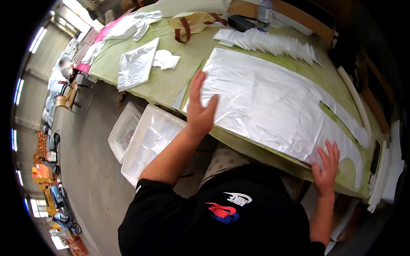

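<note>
A large white, shiny plastic bag (265, 100) lies flat across the green-covered table (171, 79), its length running left to right. Two handle-like strips with a slot between them form its right end. Whether it is one layer or a stack, I cannot tell. My left hand (203, 106) is at the bag's left end, fingers raised and thumb apart, holding nothing. Over the near edge toward the right end, my right hand (328, 166) is open with spread fingers; it touches or hovers just above the plastic.
Behind the bag runs a row of overlapping white folded pieces (269, 45), near a clear bottle (264, 15) and a black box (240, 23). A cloth bag (194, 23) and a silvery plastic sheet (137, 65) lie farther left. Translucent bins (149, 136) stand below the table's left side.
</note>
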`<state>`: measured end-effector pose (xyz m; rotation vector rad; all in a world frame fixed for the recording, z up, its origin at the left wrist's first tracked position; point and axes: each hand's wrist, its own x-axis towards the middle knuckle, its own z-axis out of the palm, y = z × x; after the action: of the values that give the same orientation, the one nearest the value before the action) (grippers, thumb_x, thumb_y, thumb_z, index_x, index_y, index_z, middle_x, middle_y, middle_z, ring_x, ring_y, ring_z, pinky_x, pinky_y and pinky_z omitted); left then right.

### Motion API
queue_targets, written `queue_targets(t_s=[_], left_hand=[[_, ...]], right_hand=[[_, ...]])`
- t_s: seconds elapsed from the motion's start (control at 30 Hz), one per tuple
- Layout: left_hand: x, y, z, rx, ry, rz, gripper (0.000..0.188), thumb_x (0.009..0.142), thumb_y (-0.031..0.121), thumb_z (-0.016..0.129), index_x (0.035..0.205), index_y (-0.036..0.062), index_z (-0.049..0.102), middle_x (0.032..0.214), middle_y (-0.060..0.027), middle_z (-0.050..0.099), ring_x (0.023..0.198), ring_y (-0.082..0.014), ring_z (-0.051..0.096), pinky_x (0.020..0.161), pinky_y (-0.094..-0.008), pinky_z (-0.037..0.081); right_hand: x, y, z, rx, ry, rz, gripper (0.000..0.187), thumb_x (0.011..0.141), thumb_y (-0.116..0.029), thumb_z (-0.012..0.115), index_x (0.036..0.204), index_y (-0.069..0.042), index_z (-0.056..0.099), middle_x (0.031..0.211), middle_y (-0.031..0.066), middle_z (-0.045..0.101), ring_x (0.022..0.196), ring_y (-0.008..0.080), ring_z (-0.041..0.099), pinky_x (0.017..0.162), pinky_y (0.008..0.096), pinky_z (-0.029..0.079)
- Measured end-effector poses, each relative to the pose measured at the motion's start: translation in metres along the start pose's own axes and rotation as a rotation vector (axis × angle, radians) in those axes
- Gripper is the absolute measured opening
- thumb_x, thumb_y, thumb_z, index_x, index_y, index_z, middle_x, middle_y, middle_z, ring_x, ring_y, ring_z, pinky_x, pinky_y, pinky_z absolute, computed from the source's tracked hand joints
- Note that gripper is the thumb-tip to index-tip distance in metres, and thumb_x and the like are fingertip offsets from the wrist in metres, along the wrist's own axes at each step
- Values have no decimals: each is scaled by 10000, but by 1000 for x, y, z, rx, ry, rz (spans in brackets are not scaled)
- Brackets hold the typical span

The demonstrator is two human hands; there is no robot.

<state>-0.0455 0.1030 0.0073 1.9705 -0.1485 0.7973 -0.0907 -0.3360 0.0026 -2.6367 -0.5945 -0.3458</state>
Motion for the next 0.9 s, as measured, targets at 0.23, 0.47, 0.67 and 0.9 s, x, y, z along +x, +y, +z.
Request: queue_targets(t_s=[0.23, 0.47, 0.67, 0.9], left_hand=[[59, -11, 131, 340, -722, 165, 587, 926, 394, 675, 1441, 158, 520, 1576, -124, 383, 1497, -380, 247, 1225, -502, 191], [97, -84, 123, 798, -738, -35, 751, 981, 614, 450, 1564, 153, 345, 1657, -144, 212, 1542, -350, 123, 1246, -484, 91], [132, -133, 61, 959, -490, -401, 735, 996, 577, 447, 1566, 127, 331, 1663, -147, 185, 1538, -377, 115, 1237, -523, 85], [98, -92, 102, 623, -753, 170, 663, 977, 539, 520, 1502, 140, 450, 1621, -147, 290, 1524, -375, 165, 1234, -542, 110]], right_hand=[[85, 0, 60, -171, 75, -6, 510, 912, -299, 644, 1398, -166, 568, 1553, 117, 406, 1455, 379, 305, 1199, 573, 173], [85, -9, 75, -150, -142, 124, 548, 892, -324, 652, 1415, -192, 553, 1569, 92, 390, 1475, 341, 283, 1213, 559, 151], [87, -15, 73, -156, -144, 116, 553, 886, -316, 654, 1414, -184, 558, 1567, 96, 394, 1477, 337, 282, 1216, 557, 144], [83, -12, 71, -168, -176, 131, 561, 887, -314, 644, 1424, -180, 552, 1570, 114, 388, 1476, 352, 285, 1213, 569, 151]])
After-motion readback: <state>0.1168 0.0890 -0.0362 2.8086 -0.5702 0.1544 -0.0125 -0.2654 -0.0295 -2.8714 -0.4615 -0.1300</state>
